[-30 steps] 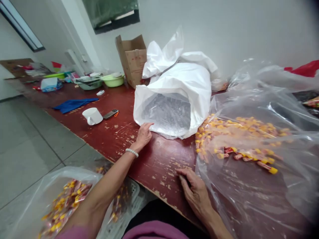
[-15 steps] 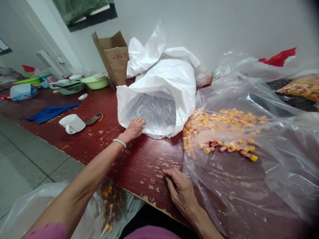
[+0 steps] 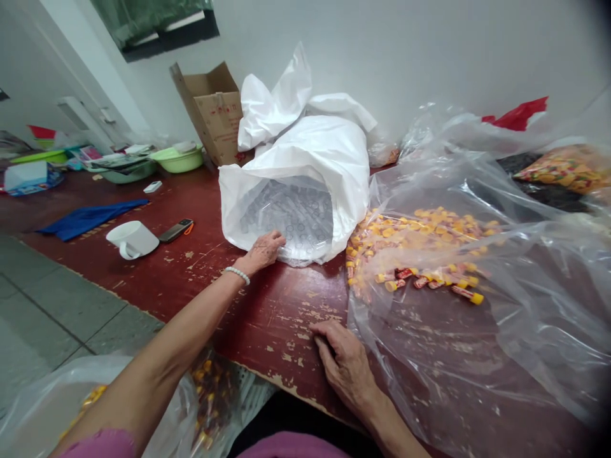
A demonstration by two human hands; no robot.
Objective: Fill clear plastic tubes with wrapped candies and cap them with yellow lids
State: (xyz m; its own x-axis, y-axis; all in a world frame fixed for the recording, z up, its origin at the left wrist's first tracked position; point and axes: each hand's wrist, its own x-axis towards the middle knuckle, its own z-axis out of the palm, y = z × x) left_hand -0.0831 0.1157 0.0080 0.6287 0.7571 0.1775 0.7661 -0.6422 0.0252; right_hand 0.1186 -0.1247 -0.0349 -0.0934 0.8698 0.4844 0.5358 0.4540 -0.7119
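Observation:
A white sack (image 3: 334,149) lies on the red table with its mouth facing me, and clear tubes (image 3: 291,210) fill it. My left hand (image 3: 264,249), with a pale bead bracelet at the wrist, is at the lower left lip of the mouth. Its fingers are bent together; what they grip, if anything, is hidden. My right hand (image 3: 344,362) rests on the table near the front edge, fingers loosely spread and holding nothing. To its right, a clear plastic bag (image 3: 520,305) contains small red tubes with yellow caps (image 3: 429,235).
A white mug (image 3: 136,240), a phone (image 3: 176,230) and a blue cloth (image 3: 90,218) lie at left. Behind stand a cardboard box (image 3: 217,121) and a green basin (image 3: 179,158). Below the front edge, a plastic bag (image 3: 33,407) holds yellow-capped pieces.
My left hand has shifted slightly right along the lip of the sack. My right hand stays in place on the table. The view has turned slightly.

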